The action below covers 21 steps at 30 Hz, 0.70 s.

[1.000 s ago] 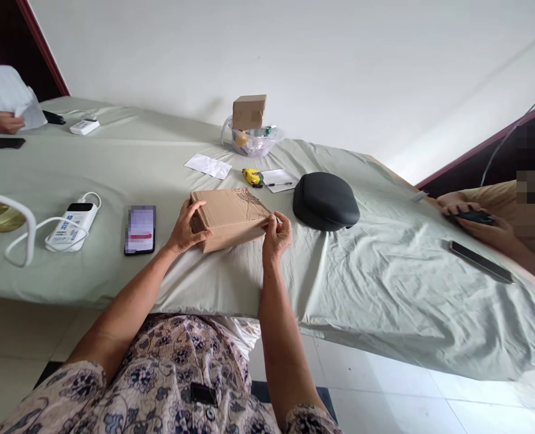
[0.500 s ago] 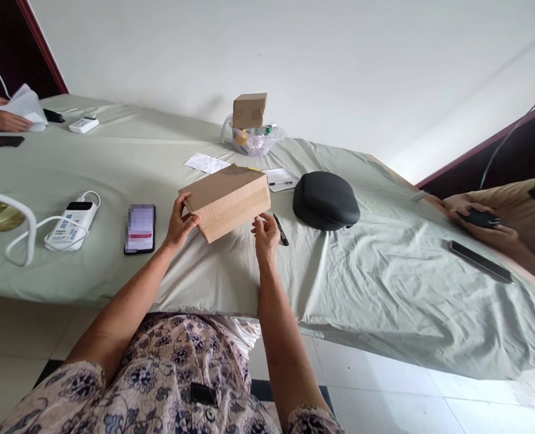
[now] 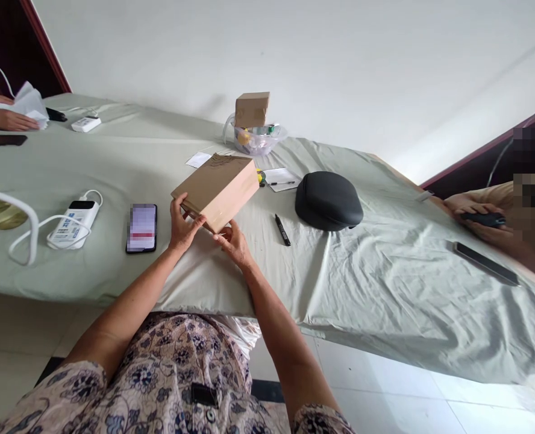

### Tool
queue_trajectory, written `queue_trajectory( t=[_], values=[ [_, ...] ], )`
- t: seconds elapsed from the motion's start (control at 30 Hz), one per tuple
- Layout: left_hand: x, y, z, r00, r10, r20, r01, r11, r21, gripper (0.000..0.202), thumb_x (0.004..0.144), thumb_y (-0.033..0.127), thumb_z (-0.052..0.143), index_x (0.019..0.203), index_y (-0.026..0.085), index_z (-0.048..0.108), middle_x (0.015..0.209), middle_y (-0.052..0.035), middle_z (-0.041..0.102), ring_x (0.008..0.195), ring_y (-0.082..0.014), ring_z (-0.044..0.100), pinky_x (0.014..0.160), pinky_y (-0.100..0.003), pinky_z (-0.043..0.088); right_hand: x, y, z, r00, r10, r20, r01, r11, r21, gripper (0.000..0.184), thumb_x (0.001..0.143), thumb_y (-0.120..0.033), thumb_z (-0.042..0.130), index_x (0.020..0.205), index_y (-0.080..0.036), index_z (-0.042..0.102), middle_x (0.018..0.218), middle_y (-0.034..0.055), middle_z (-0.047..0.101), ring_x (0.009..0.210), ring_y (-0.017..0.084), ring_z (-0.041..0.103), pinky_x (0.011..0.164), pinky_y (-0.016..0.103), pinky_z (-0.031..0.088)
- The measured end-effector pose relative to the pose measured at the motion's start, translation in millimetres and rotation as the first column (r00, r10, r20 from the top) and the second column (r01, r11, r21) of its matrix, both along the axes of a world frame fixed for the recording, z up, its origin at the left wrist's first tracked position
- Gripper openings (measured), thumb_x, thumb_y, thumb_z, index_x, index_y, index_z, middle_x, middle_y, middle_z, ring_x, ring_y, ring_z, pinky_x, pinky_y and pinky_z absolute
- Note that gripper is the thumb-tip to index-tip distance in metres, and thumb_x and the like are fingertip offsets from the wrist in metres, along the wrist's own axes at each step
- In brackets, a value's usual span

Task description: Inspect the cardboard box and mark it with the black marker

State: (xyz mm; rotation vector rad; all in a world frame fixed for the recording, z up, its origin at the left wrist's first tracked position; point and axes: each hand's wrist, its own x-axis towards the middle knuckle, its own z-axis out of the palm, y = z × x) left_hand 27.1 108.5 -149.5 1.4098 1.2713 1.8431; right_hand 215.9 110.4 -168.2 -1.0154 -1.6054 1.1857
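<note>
A brown cardboard box is tilted over the table, its near end toward me and torn-looking tape or marks along its far top edge. My left hand grips the near left end, fingers on the side and thumb at the lower edge. At the near bottom corner, my right hand has its thumb and fingers closed on the box; some fingertips are hidden beneath it. A black marker pen lies to the right of that hand. Left of my left hand is a phone with its screen lit.
A black case lies to the right, near a notepad with a pen. Behind, a clear basket bears a smaller box. A white power bank with cable lies left. Other people's hands are at both table ends.
The box has turned and shifted slightly left. My right hand has moved left from beside the marker to the box's near corner, while my left hand keeps its grip.
</note>
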Motion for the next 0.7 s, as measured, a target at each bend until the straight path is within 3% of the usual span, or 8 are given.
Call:
queue_trajectory(
  t=[0.1,0.2,0.33,0.43,0.5,0.63,0.7],
  values=[
    [2.9,-2.2,1.5,1.0,-0.005,-0.018,0.005,1.0,-0.006,0.088,0.069,0.091,0.063,0.127,0.026,0.052,0.137,-0.0135,0.051,0.133,-0.0318,0.052,0.099,-0.041,0.054,4.4,4.3,1.2,0.996,-0.075,-0.049,0.074,0.997,-0.018,0.088,0.072,-0.069,0.078,0.14,-0.021,0.049,0.093,0.0042,0.073,0.069,0.018,0.07,0.047,0.023,0.048],
    [2.2,-1.1,2.8,0.999,0.009,0.039,-0.009,1.0,0.0,0.074,0.077,0.085,0.062,0.118,0.025,0.05,0.124,-0.0114,0.057,0.121,-0.0269,0.06,0.098,-0.041,0.055,12.5,10.0,2.8,0.989,-0.116,-0.094,0.119,0.993,0.023,0.094,0.075,-0.068,0.075,0.15,-0.021,0.044,0.097,0.0056,0.072,0.077,0.019,0.071,0.053,0.024,0.051],
    [1.4,3.9,-0.9,0.988,-0.059,0.146,0.066,0.997,-0.04,0.086,0.073,0.073,0.078,0.135,0.027,0.039,0.12,-0.0103,0.059,0.117,-0.0263,0.064,0.097,-0.042,0.057,21.8,16.9,3.0,0.97,-0.201,-0.135,0.215,0.972,0.092,0.084,0.083,-0.058,0.07,0.155,-0.023,0.042,0.113,0.0091,0.073,0.091,0.021,0.07,0.068,0.03,0.055],
    [6.2,5.7,-7.3,0.983,-0.125,0.132,0.135,0.989,-0.066,0.089,0.071,0.061,0.083,0.141,0.026,0.041,0.13,-0.0131,0.057,0.123,-0.0283,0.062,0.098,-0.042,0.057,28.0,21.3,0.3,0.951,-0.298,-0.083,0.306,0.945,0.116,0.069,0.084,-0.046,0.066,0.147,-0.022,0.052,0.12,0.0106,0.072,0.1,0.023,0.068,0.081,0.036,0.057],
    [10.9,4.8,-11.7,0.991,-0.119,0.057,0.122,0.99,-0.069,0.079,0.071,0.052,0.084,0.136,0.025,0.048,0.136,-0.0137,0.055,0.125,-0.0284,0.06,0.098,-0.041,0.057,32.0,23.6,-2.8,0.913,-0.408,-0.001,0.404,0.903,0.146,0.06,0.083,-0.04,0.062,0.14,-0.021,0.06,0.12,0.0112,0.071,0.094,0.022,0.066,0.084,0.039,0.056],
    [17.3,0.0,-17.4,0.99,-0.05,-0.129,0.04,0.996,-0.08,0.068,0.069,0.037,0.086,0.127,0.022,0.052,0.127,-0.0125,0.059,0.118,-0.0275,0.06,0.097,-0.041,0.056,37.0,27.1,-9.3,0.777,-0.625,0.071,0.596,0.767,0.237,0.056,0.08,-0.032,0.055,0.133,-0.017,0.065,0.111,0.012,0.068,0.076,0.017,0.06,0.081,0.039,0.055],
    [18.2,-1.6,-19.2,0.979,-0.014,-0.202,0.0,0.998,-0.069,0.066,0.068,0.03,0.087,0.123,0.022,0.052,0.122,-0.0118,0.06,0.114,-0.027,0.061,0.095,-0.042,0.056,37.8,28.0,-10.0,0.764,-0.643,0.048,0.617,0.751,0.235,0.053,0.079,-0.033,0.054,0.128,-0.016,0.066,0.11,0.0116,0.067,0.078,0.018,0.061,0.083,0.039,0.055]
  ],
)
